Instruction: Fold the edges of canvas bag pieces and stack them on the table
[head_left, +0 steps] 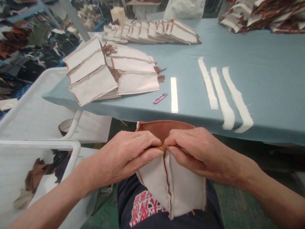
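Over my lap I hold a cream fabric piece (176, 187) with brown seams and a brown inner side showing at its top. My left hand (128, 154) and my right hand (194, 149) both pinch its upper edge where the middle seam ends, thumbs nearly touching. Both hands are closed on the cloth. The lower part of the piece hangs down in front of my dark printed shirt.
The blue-grey table (262, 79) ahead carries stacks of similar cream pieces (107, 71), a fanned row of them (152, 31), pink thread snips (160, 98), and several white fabric strips (224, 95). White plastic bins (35, 108) with scraps stand at my left.
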`<state>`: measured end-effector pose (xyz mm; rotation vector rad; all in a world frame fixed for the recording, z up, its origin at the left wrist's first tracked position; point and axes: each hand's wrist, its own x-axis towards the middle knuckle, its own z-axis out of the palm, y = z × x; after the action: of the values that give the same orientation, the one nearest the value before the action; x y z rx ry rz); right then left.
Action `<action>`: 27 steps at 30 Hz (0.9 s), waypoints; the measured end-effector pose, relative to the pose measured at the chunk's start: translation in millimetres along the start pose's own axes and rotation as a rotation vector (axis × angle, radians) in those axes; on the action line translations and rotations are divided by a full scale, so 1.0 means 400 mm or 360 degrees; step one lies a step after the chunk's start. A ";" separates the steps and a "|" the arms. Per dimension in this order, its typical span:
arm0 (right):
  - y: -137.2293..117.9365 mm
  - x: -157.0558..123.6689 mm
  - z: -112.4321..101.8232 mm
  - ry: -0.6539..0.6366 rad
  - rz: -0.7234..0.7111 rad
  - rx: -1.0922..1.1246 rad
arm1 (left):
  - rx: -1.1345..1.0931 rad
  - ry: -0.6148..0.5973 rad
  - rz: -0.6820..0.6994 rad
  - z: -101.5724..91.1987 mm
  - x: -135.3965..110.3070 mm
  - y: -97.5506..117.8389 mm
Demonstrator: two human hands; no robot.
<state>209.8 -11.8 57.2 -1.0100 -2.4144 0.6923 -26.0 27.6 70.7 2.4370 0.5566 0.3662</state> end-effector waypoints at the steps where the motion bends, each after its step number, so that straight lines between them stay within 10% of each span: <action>1: 0.001 -0.001 0.006 0.0039 -0.0023 -0.0050 | 0.0028 -0.0018 0.0016 0.003 0.005 -0.001; 8: 0.006 -0.012 0.015 0.0307 -0.0134 -0.0092 | 0.0233 -0.0006 0.0104 0.015 0.030 0.007; 19: 0.056 0.012 0.090 0.0554 0.0006 0.1376 | -0.1884 0.0294 -0.0362 0.115 0.055 -0.006; 27: 0.062 -0.020 0.051 0.0348 0.0104 0.1203 | -0.1360 0.0020 -0.0305 0.051 0.051 -0.011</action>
<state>216.9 -8.3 25.1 -0.7813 -1.6997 1.3030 -1.9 30.0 54.8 1.5508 0.4971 0.4275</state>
